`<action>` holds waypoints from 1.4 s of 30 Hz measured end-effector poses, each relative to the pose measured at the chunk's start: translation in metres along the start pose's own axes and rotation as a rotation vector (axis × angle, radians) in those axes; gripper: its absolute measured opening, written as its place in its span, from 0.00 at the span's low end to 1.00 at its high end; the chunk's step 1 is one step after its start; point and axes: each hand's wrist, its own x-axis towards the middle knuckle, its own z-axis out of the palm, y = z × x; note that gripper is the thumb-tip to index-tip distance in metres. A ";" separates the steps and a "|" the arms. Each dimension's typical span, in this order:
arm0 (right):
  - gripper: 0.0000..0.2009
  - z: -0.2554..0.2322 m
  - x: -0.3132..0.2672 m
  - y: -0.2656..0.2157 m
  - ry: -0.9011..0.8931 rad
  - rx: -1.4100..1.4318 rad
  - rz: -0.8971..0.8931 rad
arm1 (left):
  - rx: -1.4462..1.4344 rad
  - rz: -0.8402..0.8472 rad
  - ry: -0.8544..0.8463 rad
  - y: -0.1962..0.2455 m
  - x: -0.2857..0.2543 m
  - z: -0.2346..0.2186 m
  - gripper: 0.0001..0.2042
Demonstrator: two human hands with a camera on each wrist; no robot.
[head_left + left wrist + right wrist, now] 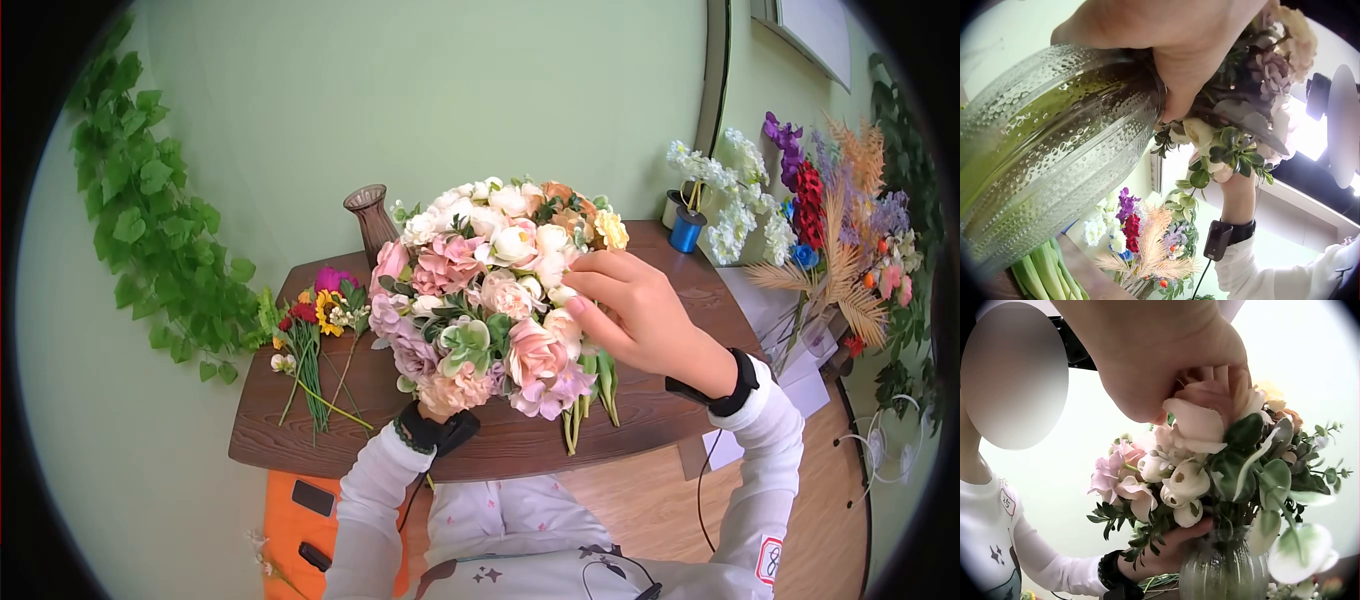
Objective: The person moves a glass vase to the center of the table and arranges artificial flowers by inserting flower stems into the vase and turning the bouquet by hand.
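A large bouquet (470, 270) of pink, white, peach and lilac artificial flowers fills a clear ribbed glass vase (1066, 137) on the dark table. My left hand (1172, 37) grips the vase's neck just under the blooms; in the head view the flowers cover most of that hand. On the bouquet's right side my right hand (640, 310) bends its thumb and fingers round a pale pink rose (1200, 419). In the right wrist view the palm covers the rose's top and hides the fingertips. White buds (1182, 487) and green leaves hang below the rose.
A brown glass vase (372, 220) stands behind the bouquet. Loose flower stems (315, 375) lie on the table's left, with green stems (590, 395) at the right. White blossoms in a blue pot (686, 230) are at the back right, near tall mixed flowers (840, 230).
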 end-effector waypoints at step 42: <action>0.03 0.021 -0.042 0.042 0.119 0.143 -0.147 | -0.089 0.017 -0.114 -0.010 -0.004 0.003 0.21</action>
